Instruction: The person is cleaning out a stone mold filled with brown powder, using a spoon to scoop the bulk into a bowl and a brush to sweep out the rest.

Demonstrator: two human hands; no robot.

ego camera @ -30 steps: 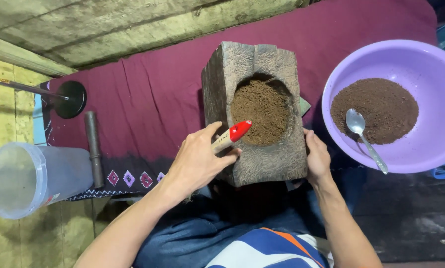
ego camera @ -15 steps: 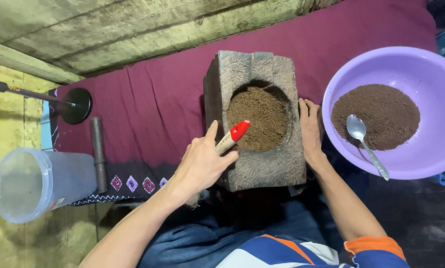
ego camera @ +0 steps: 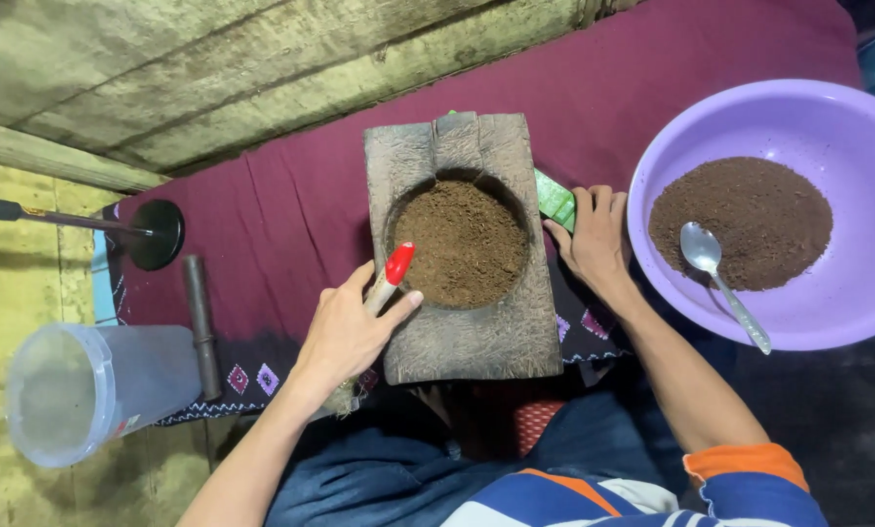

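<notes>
A carved wooden block mortar (ego camera: 457,332) stands in front of me, its round hollow filled with brown ground powder (ego camera: 462,242). My left hand (ego camera: 345,332) rests against the block's left side and grips a brush with a red-tipped handle (ego camera: 391,273), the tip pointing at the hollow. My right hand (ego camera: 594,239) is on the block's right side, its fingers on a small green object (ego camera: 555,198) that sticks out from behind the block.
A purple basin (ego camera: 847,312) at the right holds brown powder (ego camera: 740,220) and a metal spoon (ego camera: 722,283). A clear plastic pitcher (ego camera: 86,390) lies at the left. A dark rod (ego camera: 201,322) and a black disc on a stick (ego camera: 155,232) lie on the maroon cloth (ego camera: 291,195).
The wooden block has shifted left and tilted flatter. My right hand slid from its side to a green object that came into view behind it. My left hand moved left with the brush.
</notes>
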